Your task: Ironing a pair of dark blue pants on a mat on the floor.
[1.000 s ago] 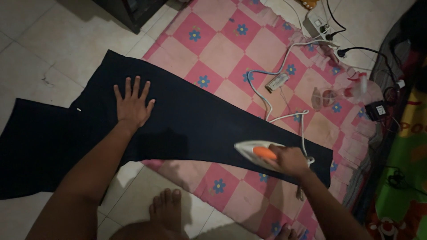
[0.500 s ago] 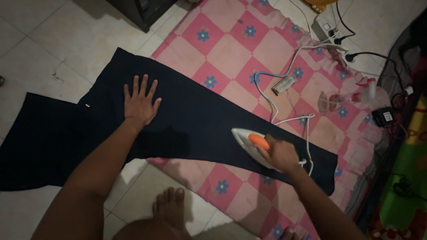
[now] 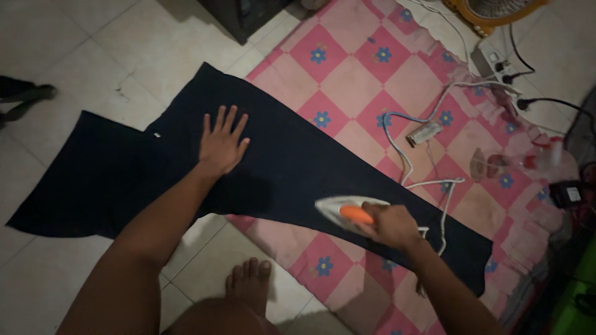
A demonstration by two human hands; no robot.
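The left hand (image 3: 221, 146) lies flat, fingers spread, pressing on the dark trousers (image 3: 279, 167) stretched across the pink checked mat (image 3: 354, 74) and the tiled floor (image 3: 74, 56). The right hand (image 3: 388, 224) grips the orange handle of the white iron (image 3: 344, 211), which rests on the trouser leg.

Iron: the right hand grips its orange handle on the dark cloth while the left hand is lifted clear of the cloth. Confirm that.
Not quite. The head view shows the left hand pressed flat on the dark cloth, fingers spread. The right hand does grip the iron by its orange handle on that cloth.
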